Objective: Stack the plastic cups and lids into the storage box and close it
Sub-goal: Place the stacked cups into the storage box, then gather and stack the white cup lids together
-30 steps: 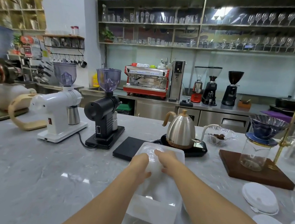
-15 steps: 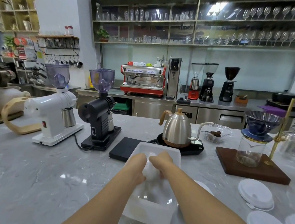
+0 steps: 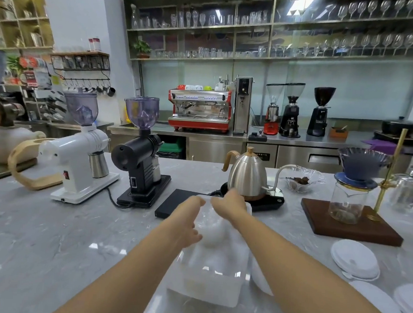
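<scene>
Reaching over the storage box [image 3: 211, 280] on the counter [image 3: 46, 237], the left hand [image 3: 187, 225] and right hand [image 3: 230, 204] meet above clear cups [image 3: 211, 227] inside; whether either grips them I cannot tell. Lids [image 3: 354, 259] lie right of the box.

Setting: a café or coffee bar, work side of a grey marble counter [image 3: 45, 242]. Landmark: red espresso machine [image 3: 199, 110] on the steel back counter. Right of it, a tall water boiler [image 3: 241, 104] and three bean grinders [image 3: 292, 110]. Above it, shelves of stemmed glasses [image 3: 358, 39]. In front of it, on the marble: two hopper grinders [image 3: 139, 151], a gooseneck kettle [image 3: 247, 175], a pour-over dripper stand [image 3: 356, 183].
</scene>
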Demonstrator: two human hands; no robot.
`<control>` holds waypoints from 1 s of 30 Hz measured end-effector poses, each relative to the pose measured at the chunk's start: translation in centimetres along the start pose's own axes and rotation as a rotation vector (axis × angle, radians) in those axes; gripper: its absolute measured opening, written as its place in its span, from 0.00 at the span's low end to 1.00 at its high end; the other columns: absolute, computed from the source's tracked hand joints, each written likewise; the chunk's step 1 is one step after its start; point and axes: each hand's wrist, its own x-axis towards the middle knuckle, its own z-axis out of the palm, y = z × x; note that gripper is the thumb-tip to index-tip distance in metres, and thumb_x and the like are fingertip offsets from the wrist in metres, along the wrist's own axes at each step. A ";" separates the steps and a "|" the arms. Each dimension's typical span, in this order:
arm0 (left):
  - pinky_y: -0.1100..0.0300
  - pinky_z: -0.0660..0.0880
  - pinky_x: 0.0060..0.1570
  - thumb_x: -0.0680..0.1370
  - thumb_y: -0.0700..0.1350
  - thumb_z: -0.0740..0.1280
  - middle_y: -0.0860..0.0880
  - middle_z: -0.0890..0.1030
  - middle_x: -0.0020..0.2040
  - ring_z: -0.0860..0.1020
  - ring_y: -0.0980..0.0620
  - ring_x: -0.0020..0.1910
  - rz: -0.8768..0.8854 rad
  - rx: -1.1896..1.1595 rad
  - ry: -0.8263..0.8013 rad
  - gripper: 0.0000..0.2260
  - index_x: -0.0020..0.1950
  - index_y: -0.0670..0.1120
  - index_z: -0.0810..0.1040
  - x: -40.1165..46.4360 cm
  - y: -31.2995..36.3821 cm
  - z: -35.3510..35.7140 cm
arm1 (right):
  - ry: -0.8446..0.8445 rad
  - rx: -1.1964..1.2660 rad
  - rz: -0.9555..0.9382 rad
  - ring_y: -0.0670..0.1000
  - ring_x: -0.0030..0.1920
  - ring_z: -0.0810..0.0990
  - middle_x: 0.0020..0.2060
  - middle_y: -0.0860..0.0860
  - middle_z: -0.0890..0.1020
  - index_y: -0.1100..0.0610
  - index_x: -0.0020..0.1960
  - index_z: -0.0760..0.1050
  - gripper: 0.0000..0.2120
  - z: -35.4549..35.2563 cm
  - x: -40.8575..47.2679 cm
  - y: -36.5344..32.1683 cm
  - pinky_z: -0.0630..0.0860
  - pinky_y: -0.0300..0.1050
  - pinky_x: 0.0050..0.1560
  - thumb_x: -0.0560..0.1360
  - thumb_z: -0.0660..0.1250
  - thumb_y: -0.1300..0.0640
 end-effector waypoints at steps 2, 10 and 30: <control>0.48 0.76 0.59 0.80 0.49 0.69 0.40 0.70 0.63 0.73 0.40 0.59 0.086 0.094 -0.012 0.25 0.73 0.40 0.69 -0.9 0.3 0.2 | -0.003 0.010 -0.125 0.50 0.32 0.70 0.32 0.51 0.73 0.60 0.40 0.75 0.07 -2.6 -0.5 -0.7 0.66 0.42 0.33 0.75 0.66 0.58; 0.43 0.81 0.59 0.79 0.41 0.69 0.48 0.86 0.49 0.84 0.47 0.53 0.768 0.427 -0.079 0.05 0.48 0.52 0.81 -6.4 -1.9 3.8 | 0.175 0.017 -0.320 0.45 0.46 0.81 0.43 0.46 0.84 0.47 0.47 0.79 0.03 -15.4 -4.9 4.4 0.78 0.42 0.45 0.76 0.69 0.55; 0.71 0.78 0.41 0.75 0.55 0.70 0.61 0.85 0.44 0.84 0.58 0.45 1.099 0.674 -0.475 0.06 0.51 0.58 0.82 -5.5 -15.7 5.8 | 0.494 0.196 -0.142 0.42 0.47 0.83 0.46 0.39 0.85 0.48 0.50 0.82 0.09 -18.7 -22.6 20.1 0.76 0.29 0.44 0.76 0.72 0.62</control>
